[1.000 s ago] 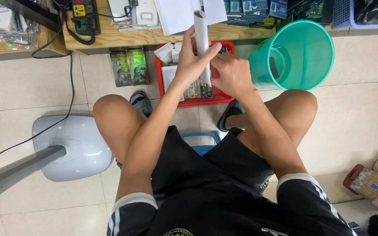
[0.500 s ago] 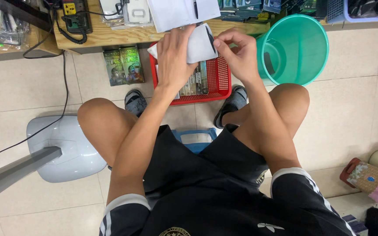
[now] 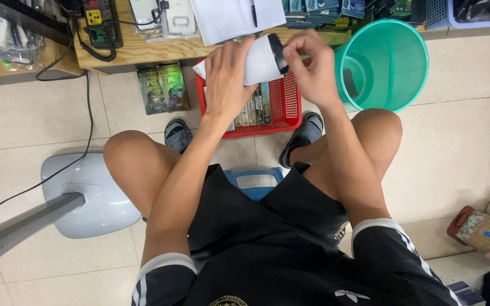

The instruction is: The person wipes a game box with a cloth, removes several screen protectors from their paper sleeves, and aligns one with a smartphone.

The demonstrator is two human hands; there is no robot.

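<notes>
A white packet (image 3: 256, 59) with a black band at its right end is being held above the red basket (image 3: 287, 107), just below the edge of the wooden shelf (image 3: 137, 52), at roughly twelve o'clock from the seated person's knees. The left hand (image 3: 226, 79) is lying over the packet's left half, its fingers curled around the packet and closed on it, the back of the hand facing the camera. The right hand (image 3: 312, 71) is meeting the packet at its three o'clock end; thumb and forefinger are pinching together at the black band, though what exactly lies between the fingertips cannot be told. The red basket beneath is holding a row of flat upright packs. At nine o'clock from the basket, two dark printed packs (image 3: 163, 88) are standing on the tiled floor against the shelf. At three o'clock from the basket, a teal bucket (image 3: 395, 85) is resting on the floor, close beside the right hand. At twelve o'clock, sheets of white paper (image 3: 228, 17) are overhanging the shelf edge, with a black cable (image 3: 89, 102) dropping at ten o'clock. At six o'clock, a blue stool (image 3: 254, 182) is showing between the thighs, and at eight o'clock a pale grey fan base (image 3: 94, 195) is sitting on the floor.
</notes>
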